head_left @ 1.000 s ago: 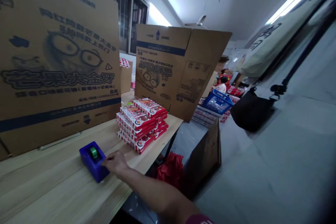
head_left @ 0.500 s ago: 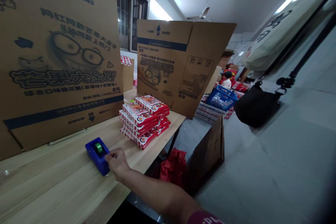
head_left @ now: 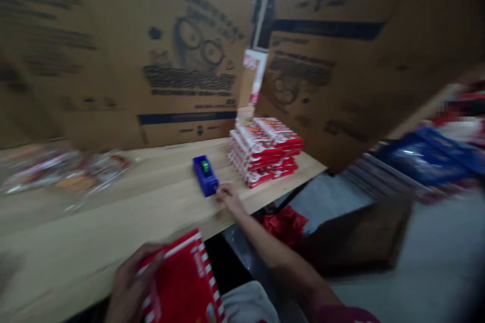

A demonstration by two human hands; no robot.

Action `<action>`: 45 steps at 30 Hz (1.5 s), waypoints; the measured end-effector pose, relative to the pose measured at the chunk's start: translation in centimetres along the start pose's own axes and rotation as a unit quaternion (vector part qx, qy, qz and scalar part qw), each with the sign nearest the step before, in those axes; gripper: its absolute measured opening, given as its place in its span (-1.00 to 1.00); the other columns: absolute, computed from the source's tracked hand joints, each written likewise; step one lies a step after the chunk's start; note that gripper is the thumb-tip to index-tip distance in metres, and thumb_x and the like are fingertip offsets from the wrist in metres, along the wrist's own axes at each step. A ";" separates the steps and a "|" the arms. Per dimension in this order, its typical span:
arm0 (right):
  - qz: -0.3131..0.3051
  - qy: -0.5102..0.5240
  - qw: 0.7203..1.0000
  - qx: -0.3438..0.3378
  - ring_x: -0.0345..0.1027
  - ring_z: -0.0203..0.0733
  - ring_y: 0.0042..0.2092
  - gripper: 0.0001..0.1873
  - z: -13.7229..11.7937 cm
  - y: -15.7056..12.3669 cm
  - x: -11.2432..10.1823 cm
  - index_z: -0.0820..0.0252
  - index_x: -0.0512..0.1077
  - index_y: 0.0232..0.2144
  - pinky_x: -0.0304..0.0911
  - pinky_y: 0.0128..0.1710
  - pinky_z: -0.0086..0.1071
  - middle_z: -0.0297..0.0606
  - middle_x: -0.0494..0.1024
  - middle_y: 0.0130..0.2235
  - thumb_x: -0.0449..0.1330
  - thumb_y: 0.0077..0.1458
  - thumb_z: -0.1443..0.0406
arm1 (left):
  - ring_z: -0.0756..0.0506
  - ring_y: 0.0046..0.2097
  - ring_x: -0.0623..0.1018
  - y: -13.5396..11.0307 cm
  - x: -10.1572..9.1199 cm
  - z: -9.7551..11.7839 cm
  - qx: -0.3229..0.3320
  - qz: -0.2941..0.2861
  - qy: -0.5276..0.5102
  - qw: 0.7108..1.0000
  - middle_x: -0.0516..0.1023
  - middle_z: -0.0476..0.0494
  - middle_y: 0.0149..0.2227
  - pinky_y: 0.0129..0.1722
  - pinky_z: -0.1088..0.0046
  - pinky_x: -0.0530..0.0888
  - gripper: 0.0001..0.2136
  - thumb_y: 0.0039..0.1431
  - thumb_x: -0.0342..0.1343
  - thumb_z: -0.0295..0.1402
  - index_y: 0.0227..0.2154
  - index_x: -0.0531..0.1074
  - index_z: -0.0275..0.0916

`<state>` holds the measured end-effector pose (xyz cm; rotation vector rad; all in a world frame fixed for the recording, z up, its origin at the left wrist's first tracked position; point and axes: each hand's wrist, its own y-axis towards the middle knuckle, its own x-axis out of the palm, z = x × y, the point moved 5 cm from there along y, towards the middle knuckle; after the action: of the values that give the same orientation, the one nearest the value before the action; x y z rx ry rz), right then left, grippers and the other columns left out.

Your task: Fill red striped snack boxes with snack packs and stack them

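My right hand [head_left: 226, 194] reaches out to a blue tape dispenser [head_left: 205, 175] with a green roll on the wooden table [head_left: 125, 212]; its fingers are curled at the dispenser's near end, and the picture is blurred by motion. My left hand [head_left: 127, 282] is at the bottom, closed on a red box with white stripes [head_left: 181, 280]. A stack of red and white flat boxes [head_left: 265, 149] stands just right of the dispenser, near the table's right end.
Two big brown printed cartons [head_left: 113, 50] [head_left: 364, 70] stand along the back of the table. Clear plastic packets [head_left: 64, 171] lie at the left. Beyond the table's right edge are a red bag [head_left: 286, 224], a low carton [head_left: 359, 234] and blue baskets [head_left: 428, 159].
The view has swung left and down with heavy blur. My left hand with the red striped box has come into view. My right hand stays at the dispenser's end.
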<state>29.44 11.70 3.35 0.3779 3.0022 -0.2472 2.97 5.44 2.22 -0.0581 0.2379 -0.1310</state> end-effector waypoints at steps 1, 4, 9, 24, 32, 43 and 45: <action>-0.062 -0.001 0.998 0.004 0.27 -0.22 -0.31 -0.82 -0.5 0.2 0.3 0.18 0.32 -0.56 0.26 -0.27 -0.37 -0.31 0.37 -0.39 0.22 -0.04 0.24 | -0.22 -0.22 0.53 0.1 0.2 0.2 0.000 -0.004 -0.026 1.000 0.57 -0.13 -0.35 -0.20 0.34 0.47 -0.64 -0.01 0.20 0.00 -0.43 0.51 -0.26; -0.348 -0.060 0.935 -0.039 0.30 -0.24 -0.25 -0.78 -3.4 0.6 3.5 0.23 0.39 -0.58 0.21 -0.18 -0.39 -0.31 0.44 -0.34 0.32 -0.10 0.22 | -0.14 -0.26 0.49 0.8 1.0 0.7 0.017 -0.025 -0.069 0.997 0.52 -0.11 -0.39 -0.23 0.41 0.41 -0.74 0.03 0.20 -0.13 -0.47 0.49 -0.27; -0.676 -0.223 0.693 -0.115 0.28 -0.29 -0.33 -0.75 -7.3 -2.3 9.8 0.24 0.47 -0.55 0.19 -0.25 -0.45 -0.38 0.43 -0.42 0.35 -0.10 0.17 | -0.06 -0.32 0.44 1.0 2.0 1.6 0.039 -0.053 -0.103 0.992 0.46 -0.07 -0.42 -0.28 0.48 0.35 -0.81 0.06 0.18 -0.25 -0.49 0.46 -0.29; -0.618 -0.375 0.674 -0.153 0.15 -0.34 -0.48 -0.64 -4.8 -2.6 11.9 0.25 0.41 -0.49 0.03 -0.47 -0.46 -0.44 0.35 -0.54 0.36 -0.10 0.07 | -0.06 -0.31 0.43 0.1 1.1 1.8 0.067 -0.039 -0.090 0.993 0.43 -0.05 -0.42 -0.27 0.45 0.32 -0.84 0.11 0.16 -0.29 -0.47 0.46 -0.27; -0.677 -0.076 0.685 0.257 0.29 -0.36 -0.52 -0.59 0.6 -4.5 10.2 0.25 0.51 -0.41 0.14 -0.50 -0.50 -0.43 0.49 -0.52 0.43 -0.36 0.14 | -0.08 -0.25 0.47 -1.5 1.2 4.7 0.165 -0.093 -0.070 0.979 0.49 -0.11 -0.36 -0.20 0.40 0.34 -0.88 0.17 0.13 -0.33 -0.41 0.50 -0.26; -0.654 -0.307 0.677 -0.142 0.15 -0.42 -0.58 -0.76 -8.3 -5.3 9.9 0.22 0.49 -0.56 0.00 -0.59 -0.54 -0.47 0.35 -0.63 0.32 -0.03 0.16 | -0.20 0.06 0.46 -2.3 -1.6 5.1 0.165 -0.081 -0.056 0.981 0.47 -0.28 0.02 0.04 0.26 0.38 -0.63 0.16 0.14 -0.13 -0.03 0.46 -0.20; -0.592 -0.355 0.685 -0.233 0.21 -0.38 -0.56 -0.77 -9.9 -5.0 8.9 0.17 0.48 -0.56 0.04 -0.57 -0.51 -0.41 0.40 -0.60 0.29 0.04 0.19 | -0.25 0.19 0.35 -2.2 -6.6 3.9 0.134 0.007 0.023 0.991 0.34 -0.29 0.18 0.12 0.19 0.33 -0.42 0.09 0.19 -0.06 0.15 0.30 -0.16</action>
<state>18.79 10.78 12.66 -1.3871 1.9274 0.2535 -2.68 4.32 7.65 0.2135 0.2655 -0.1495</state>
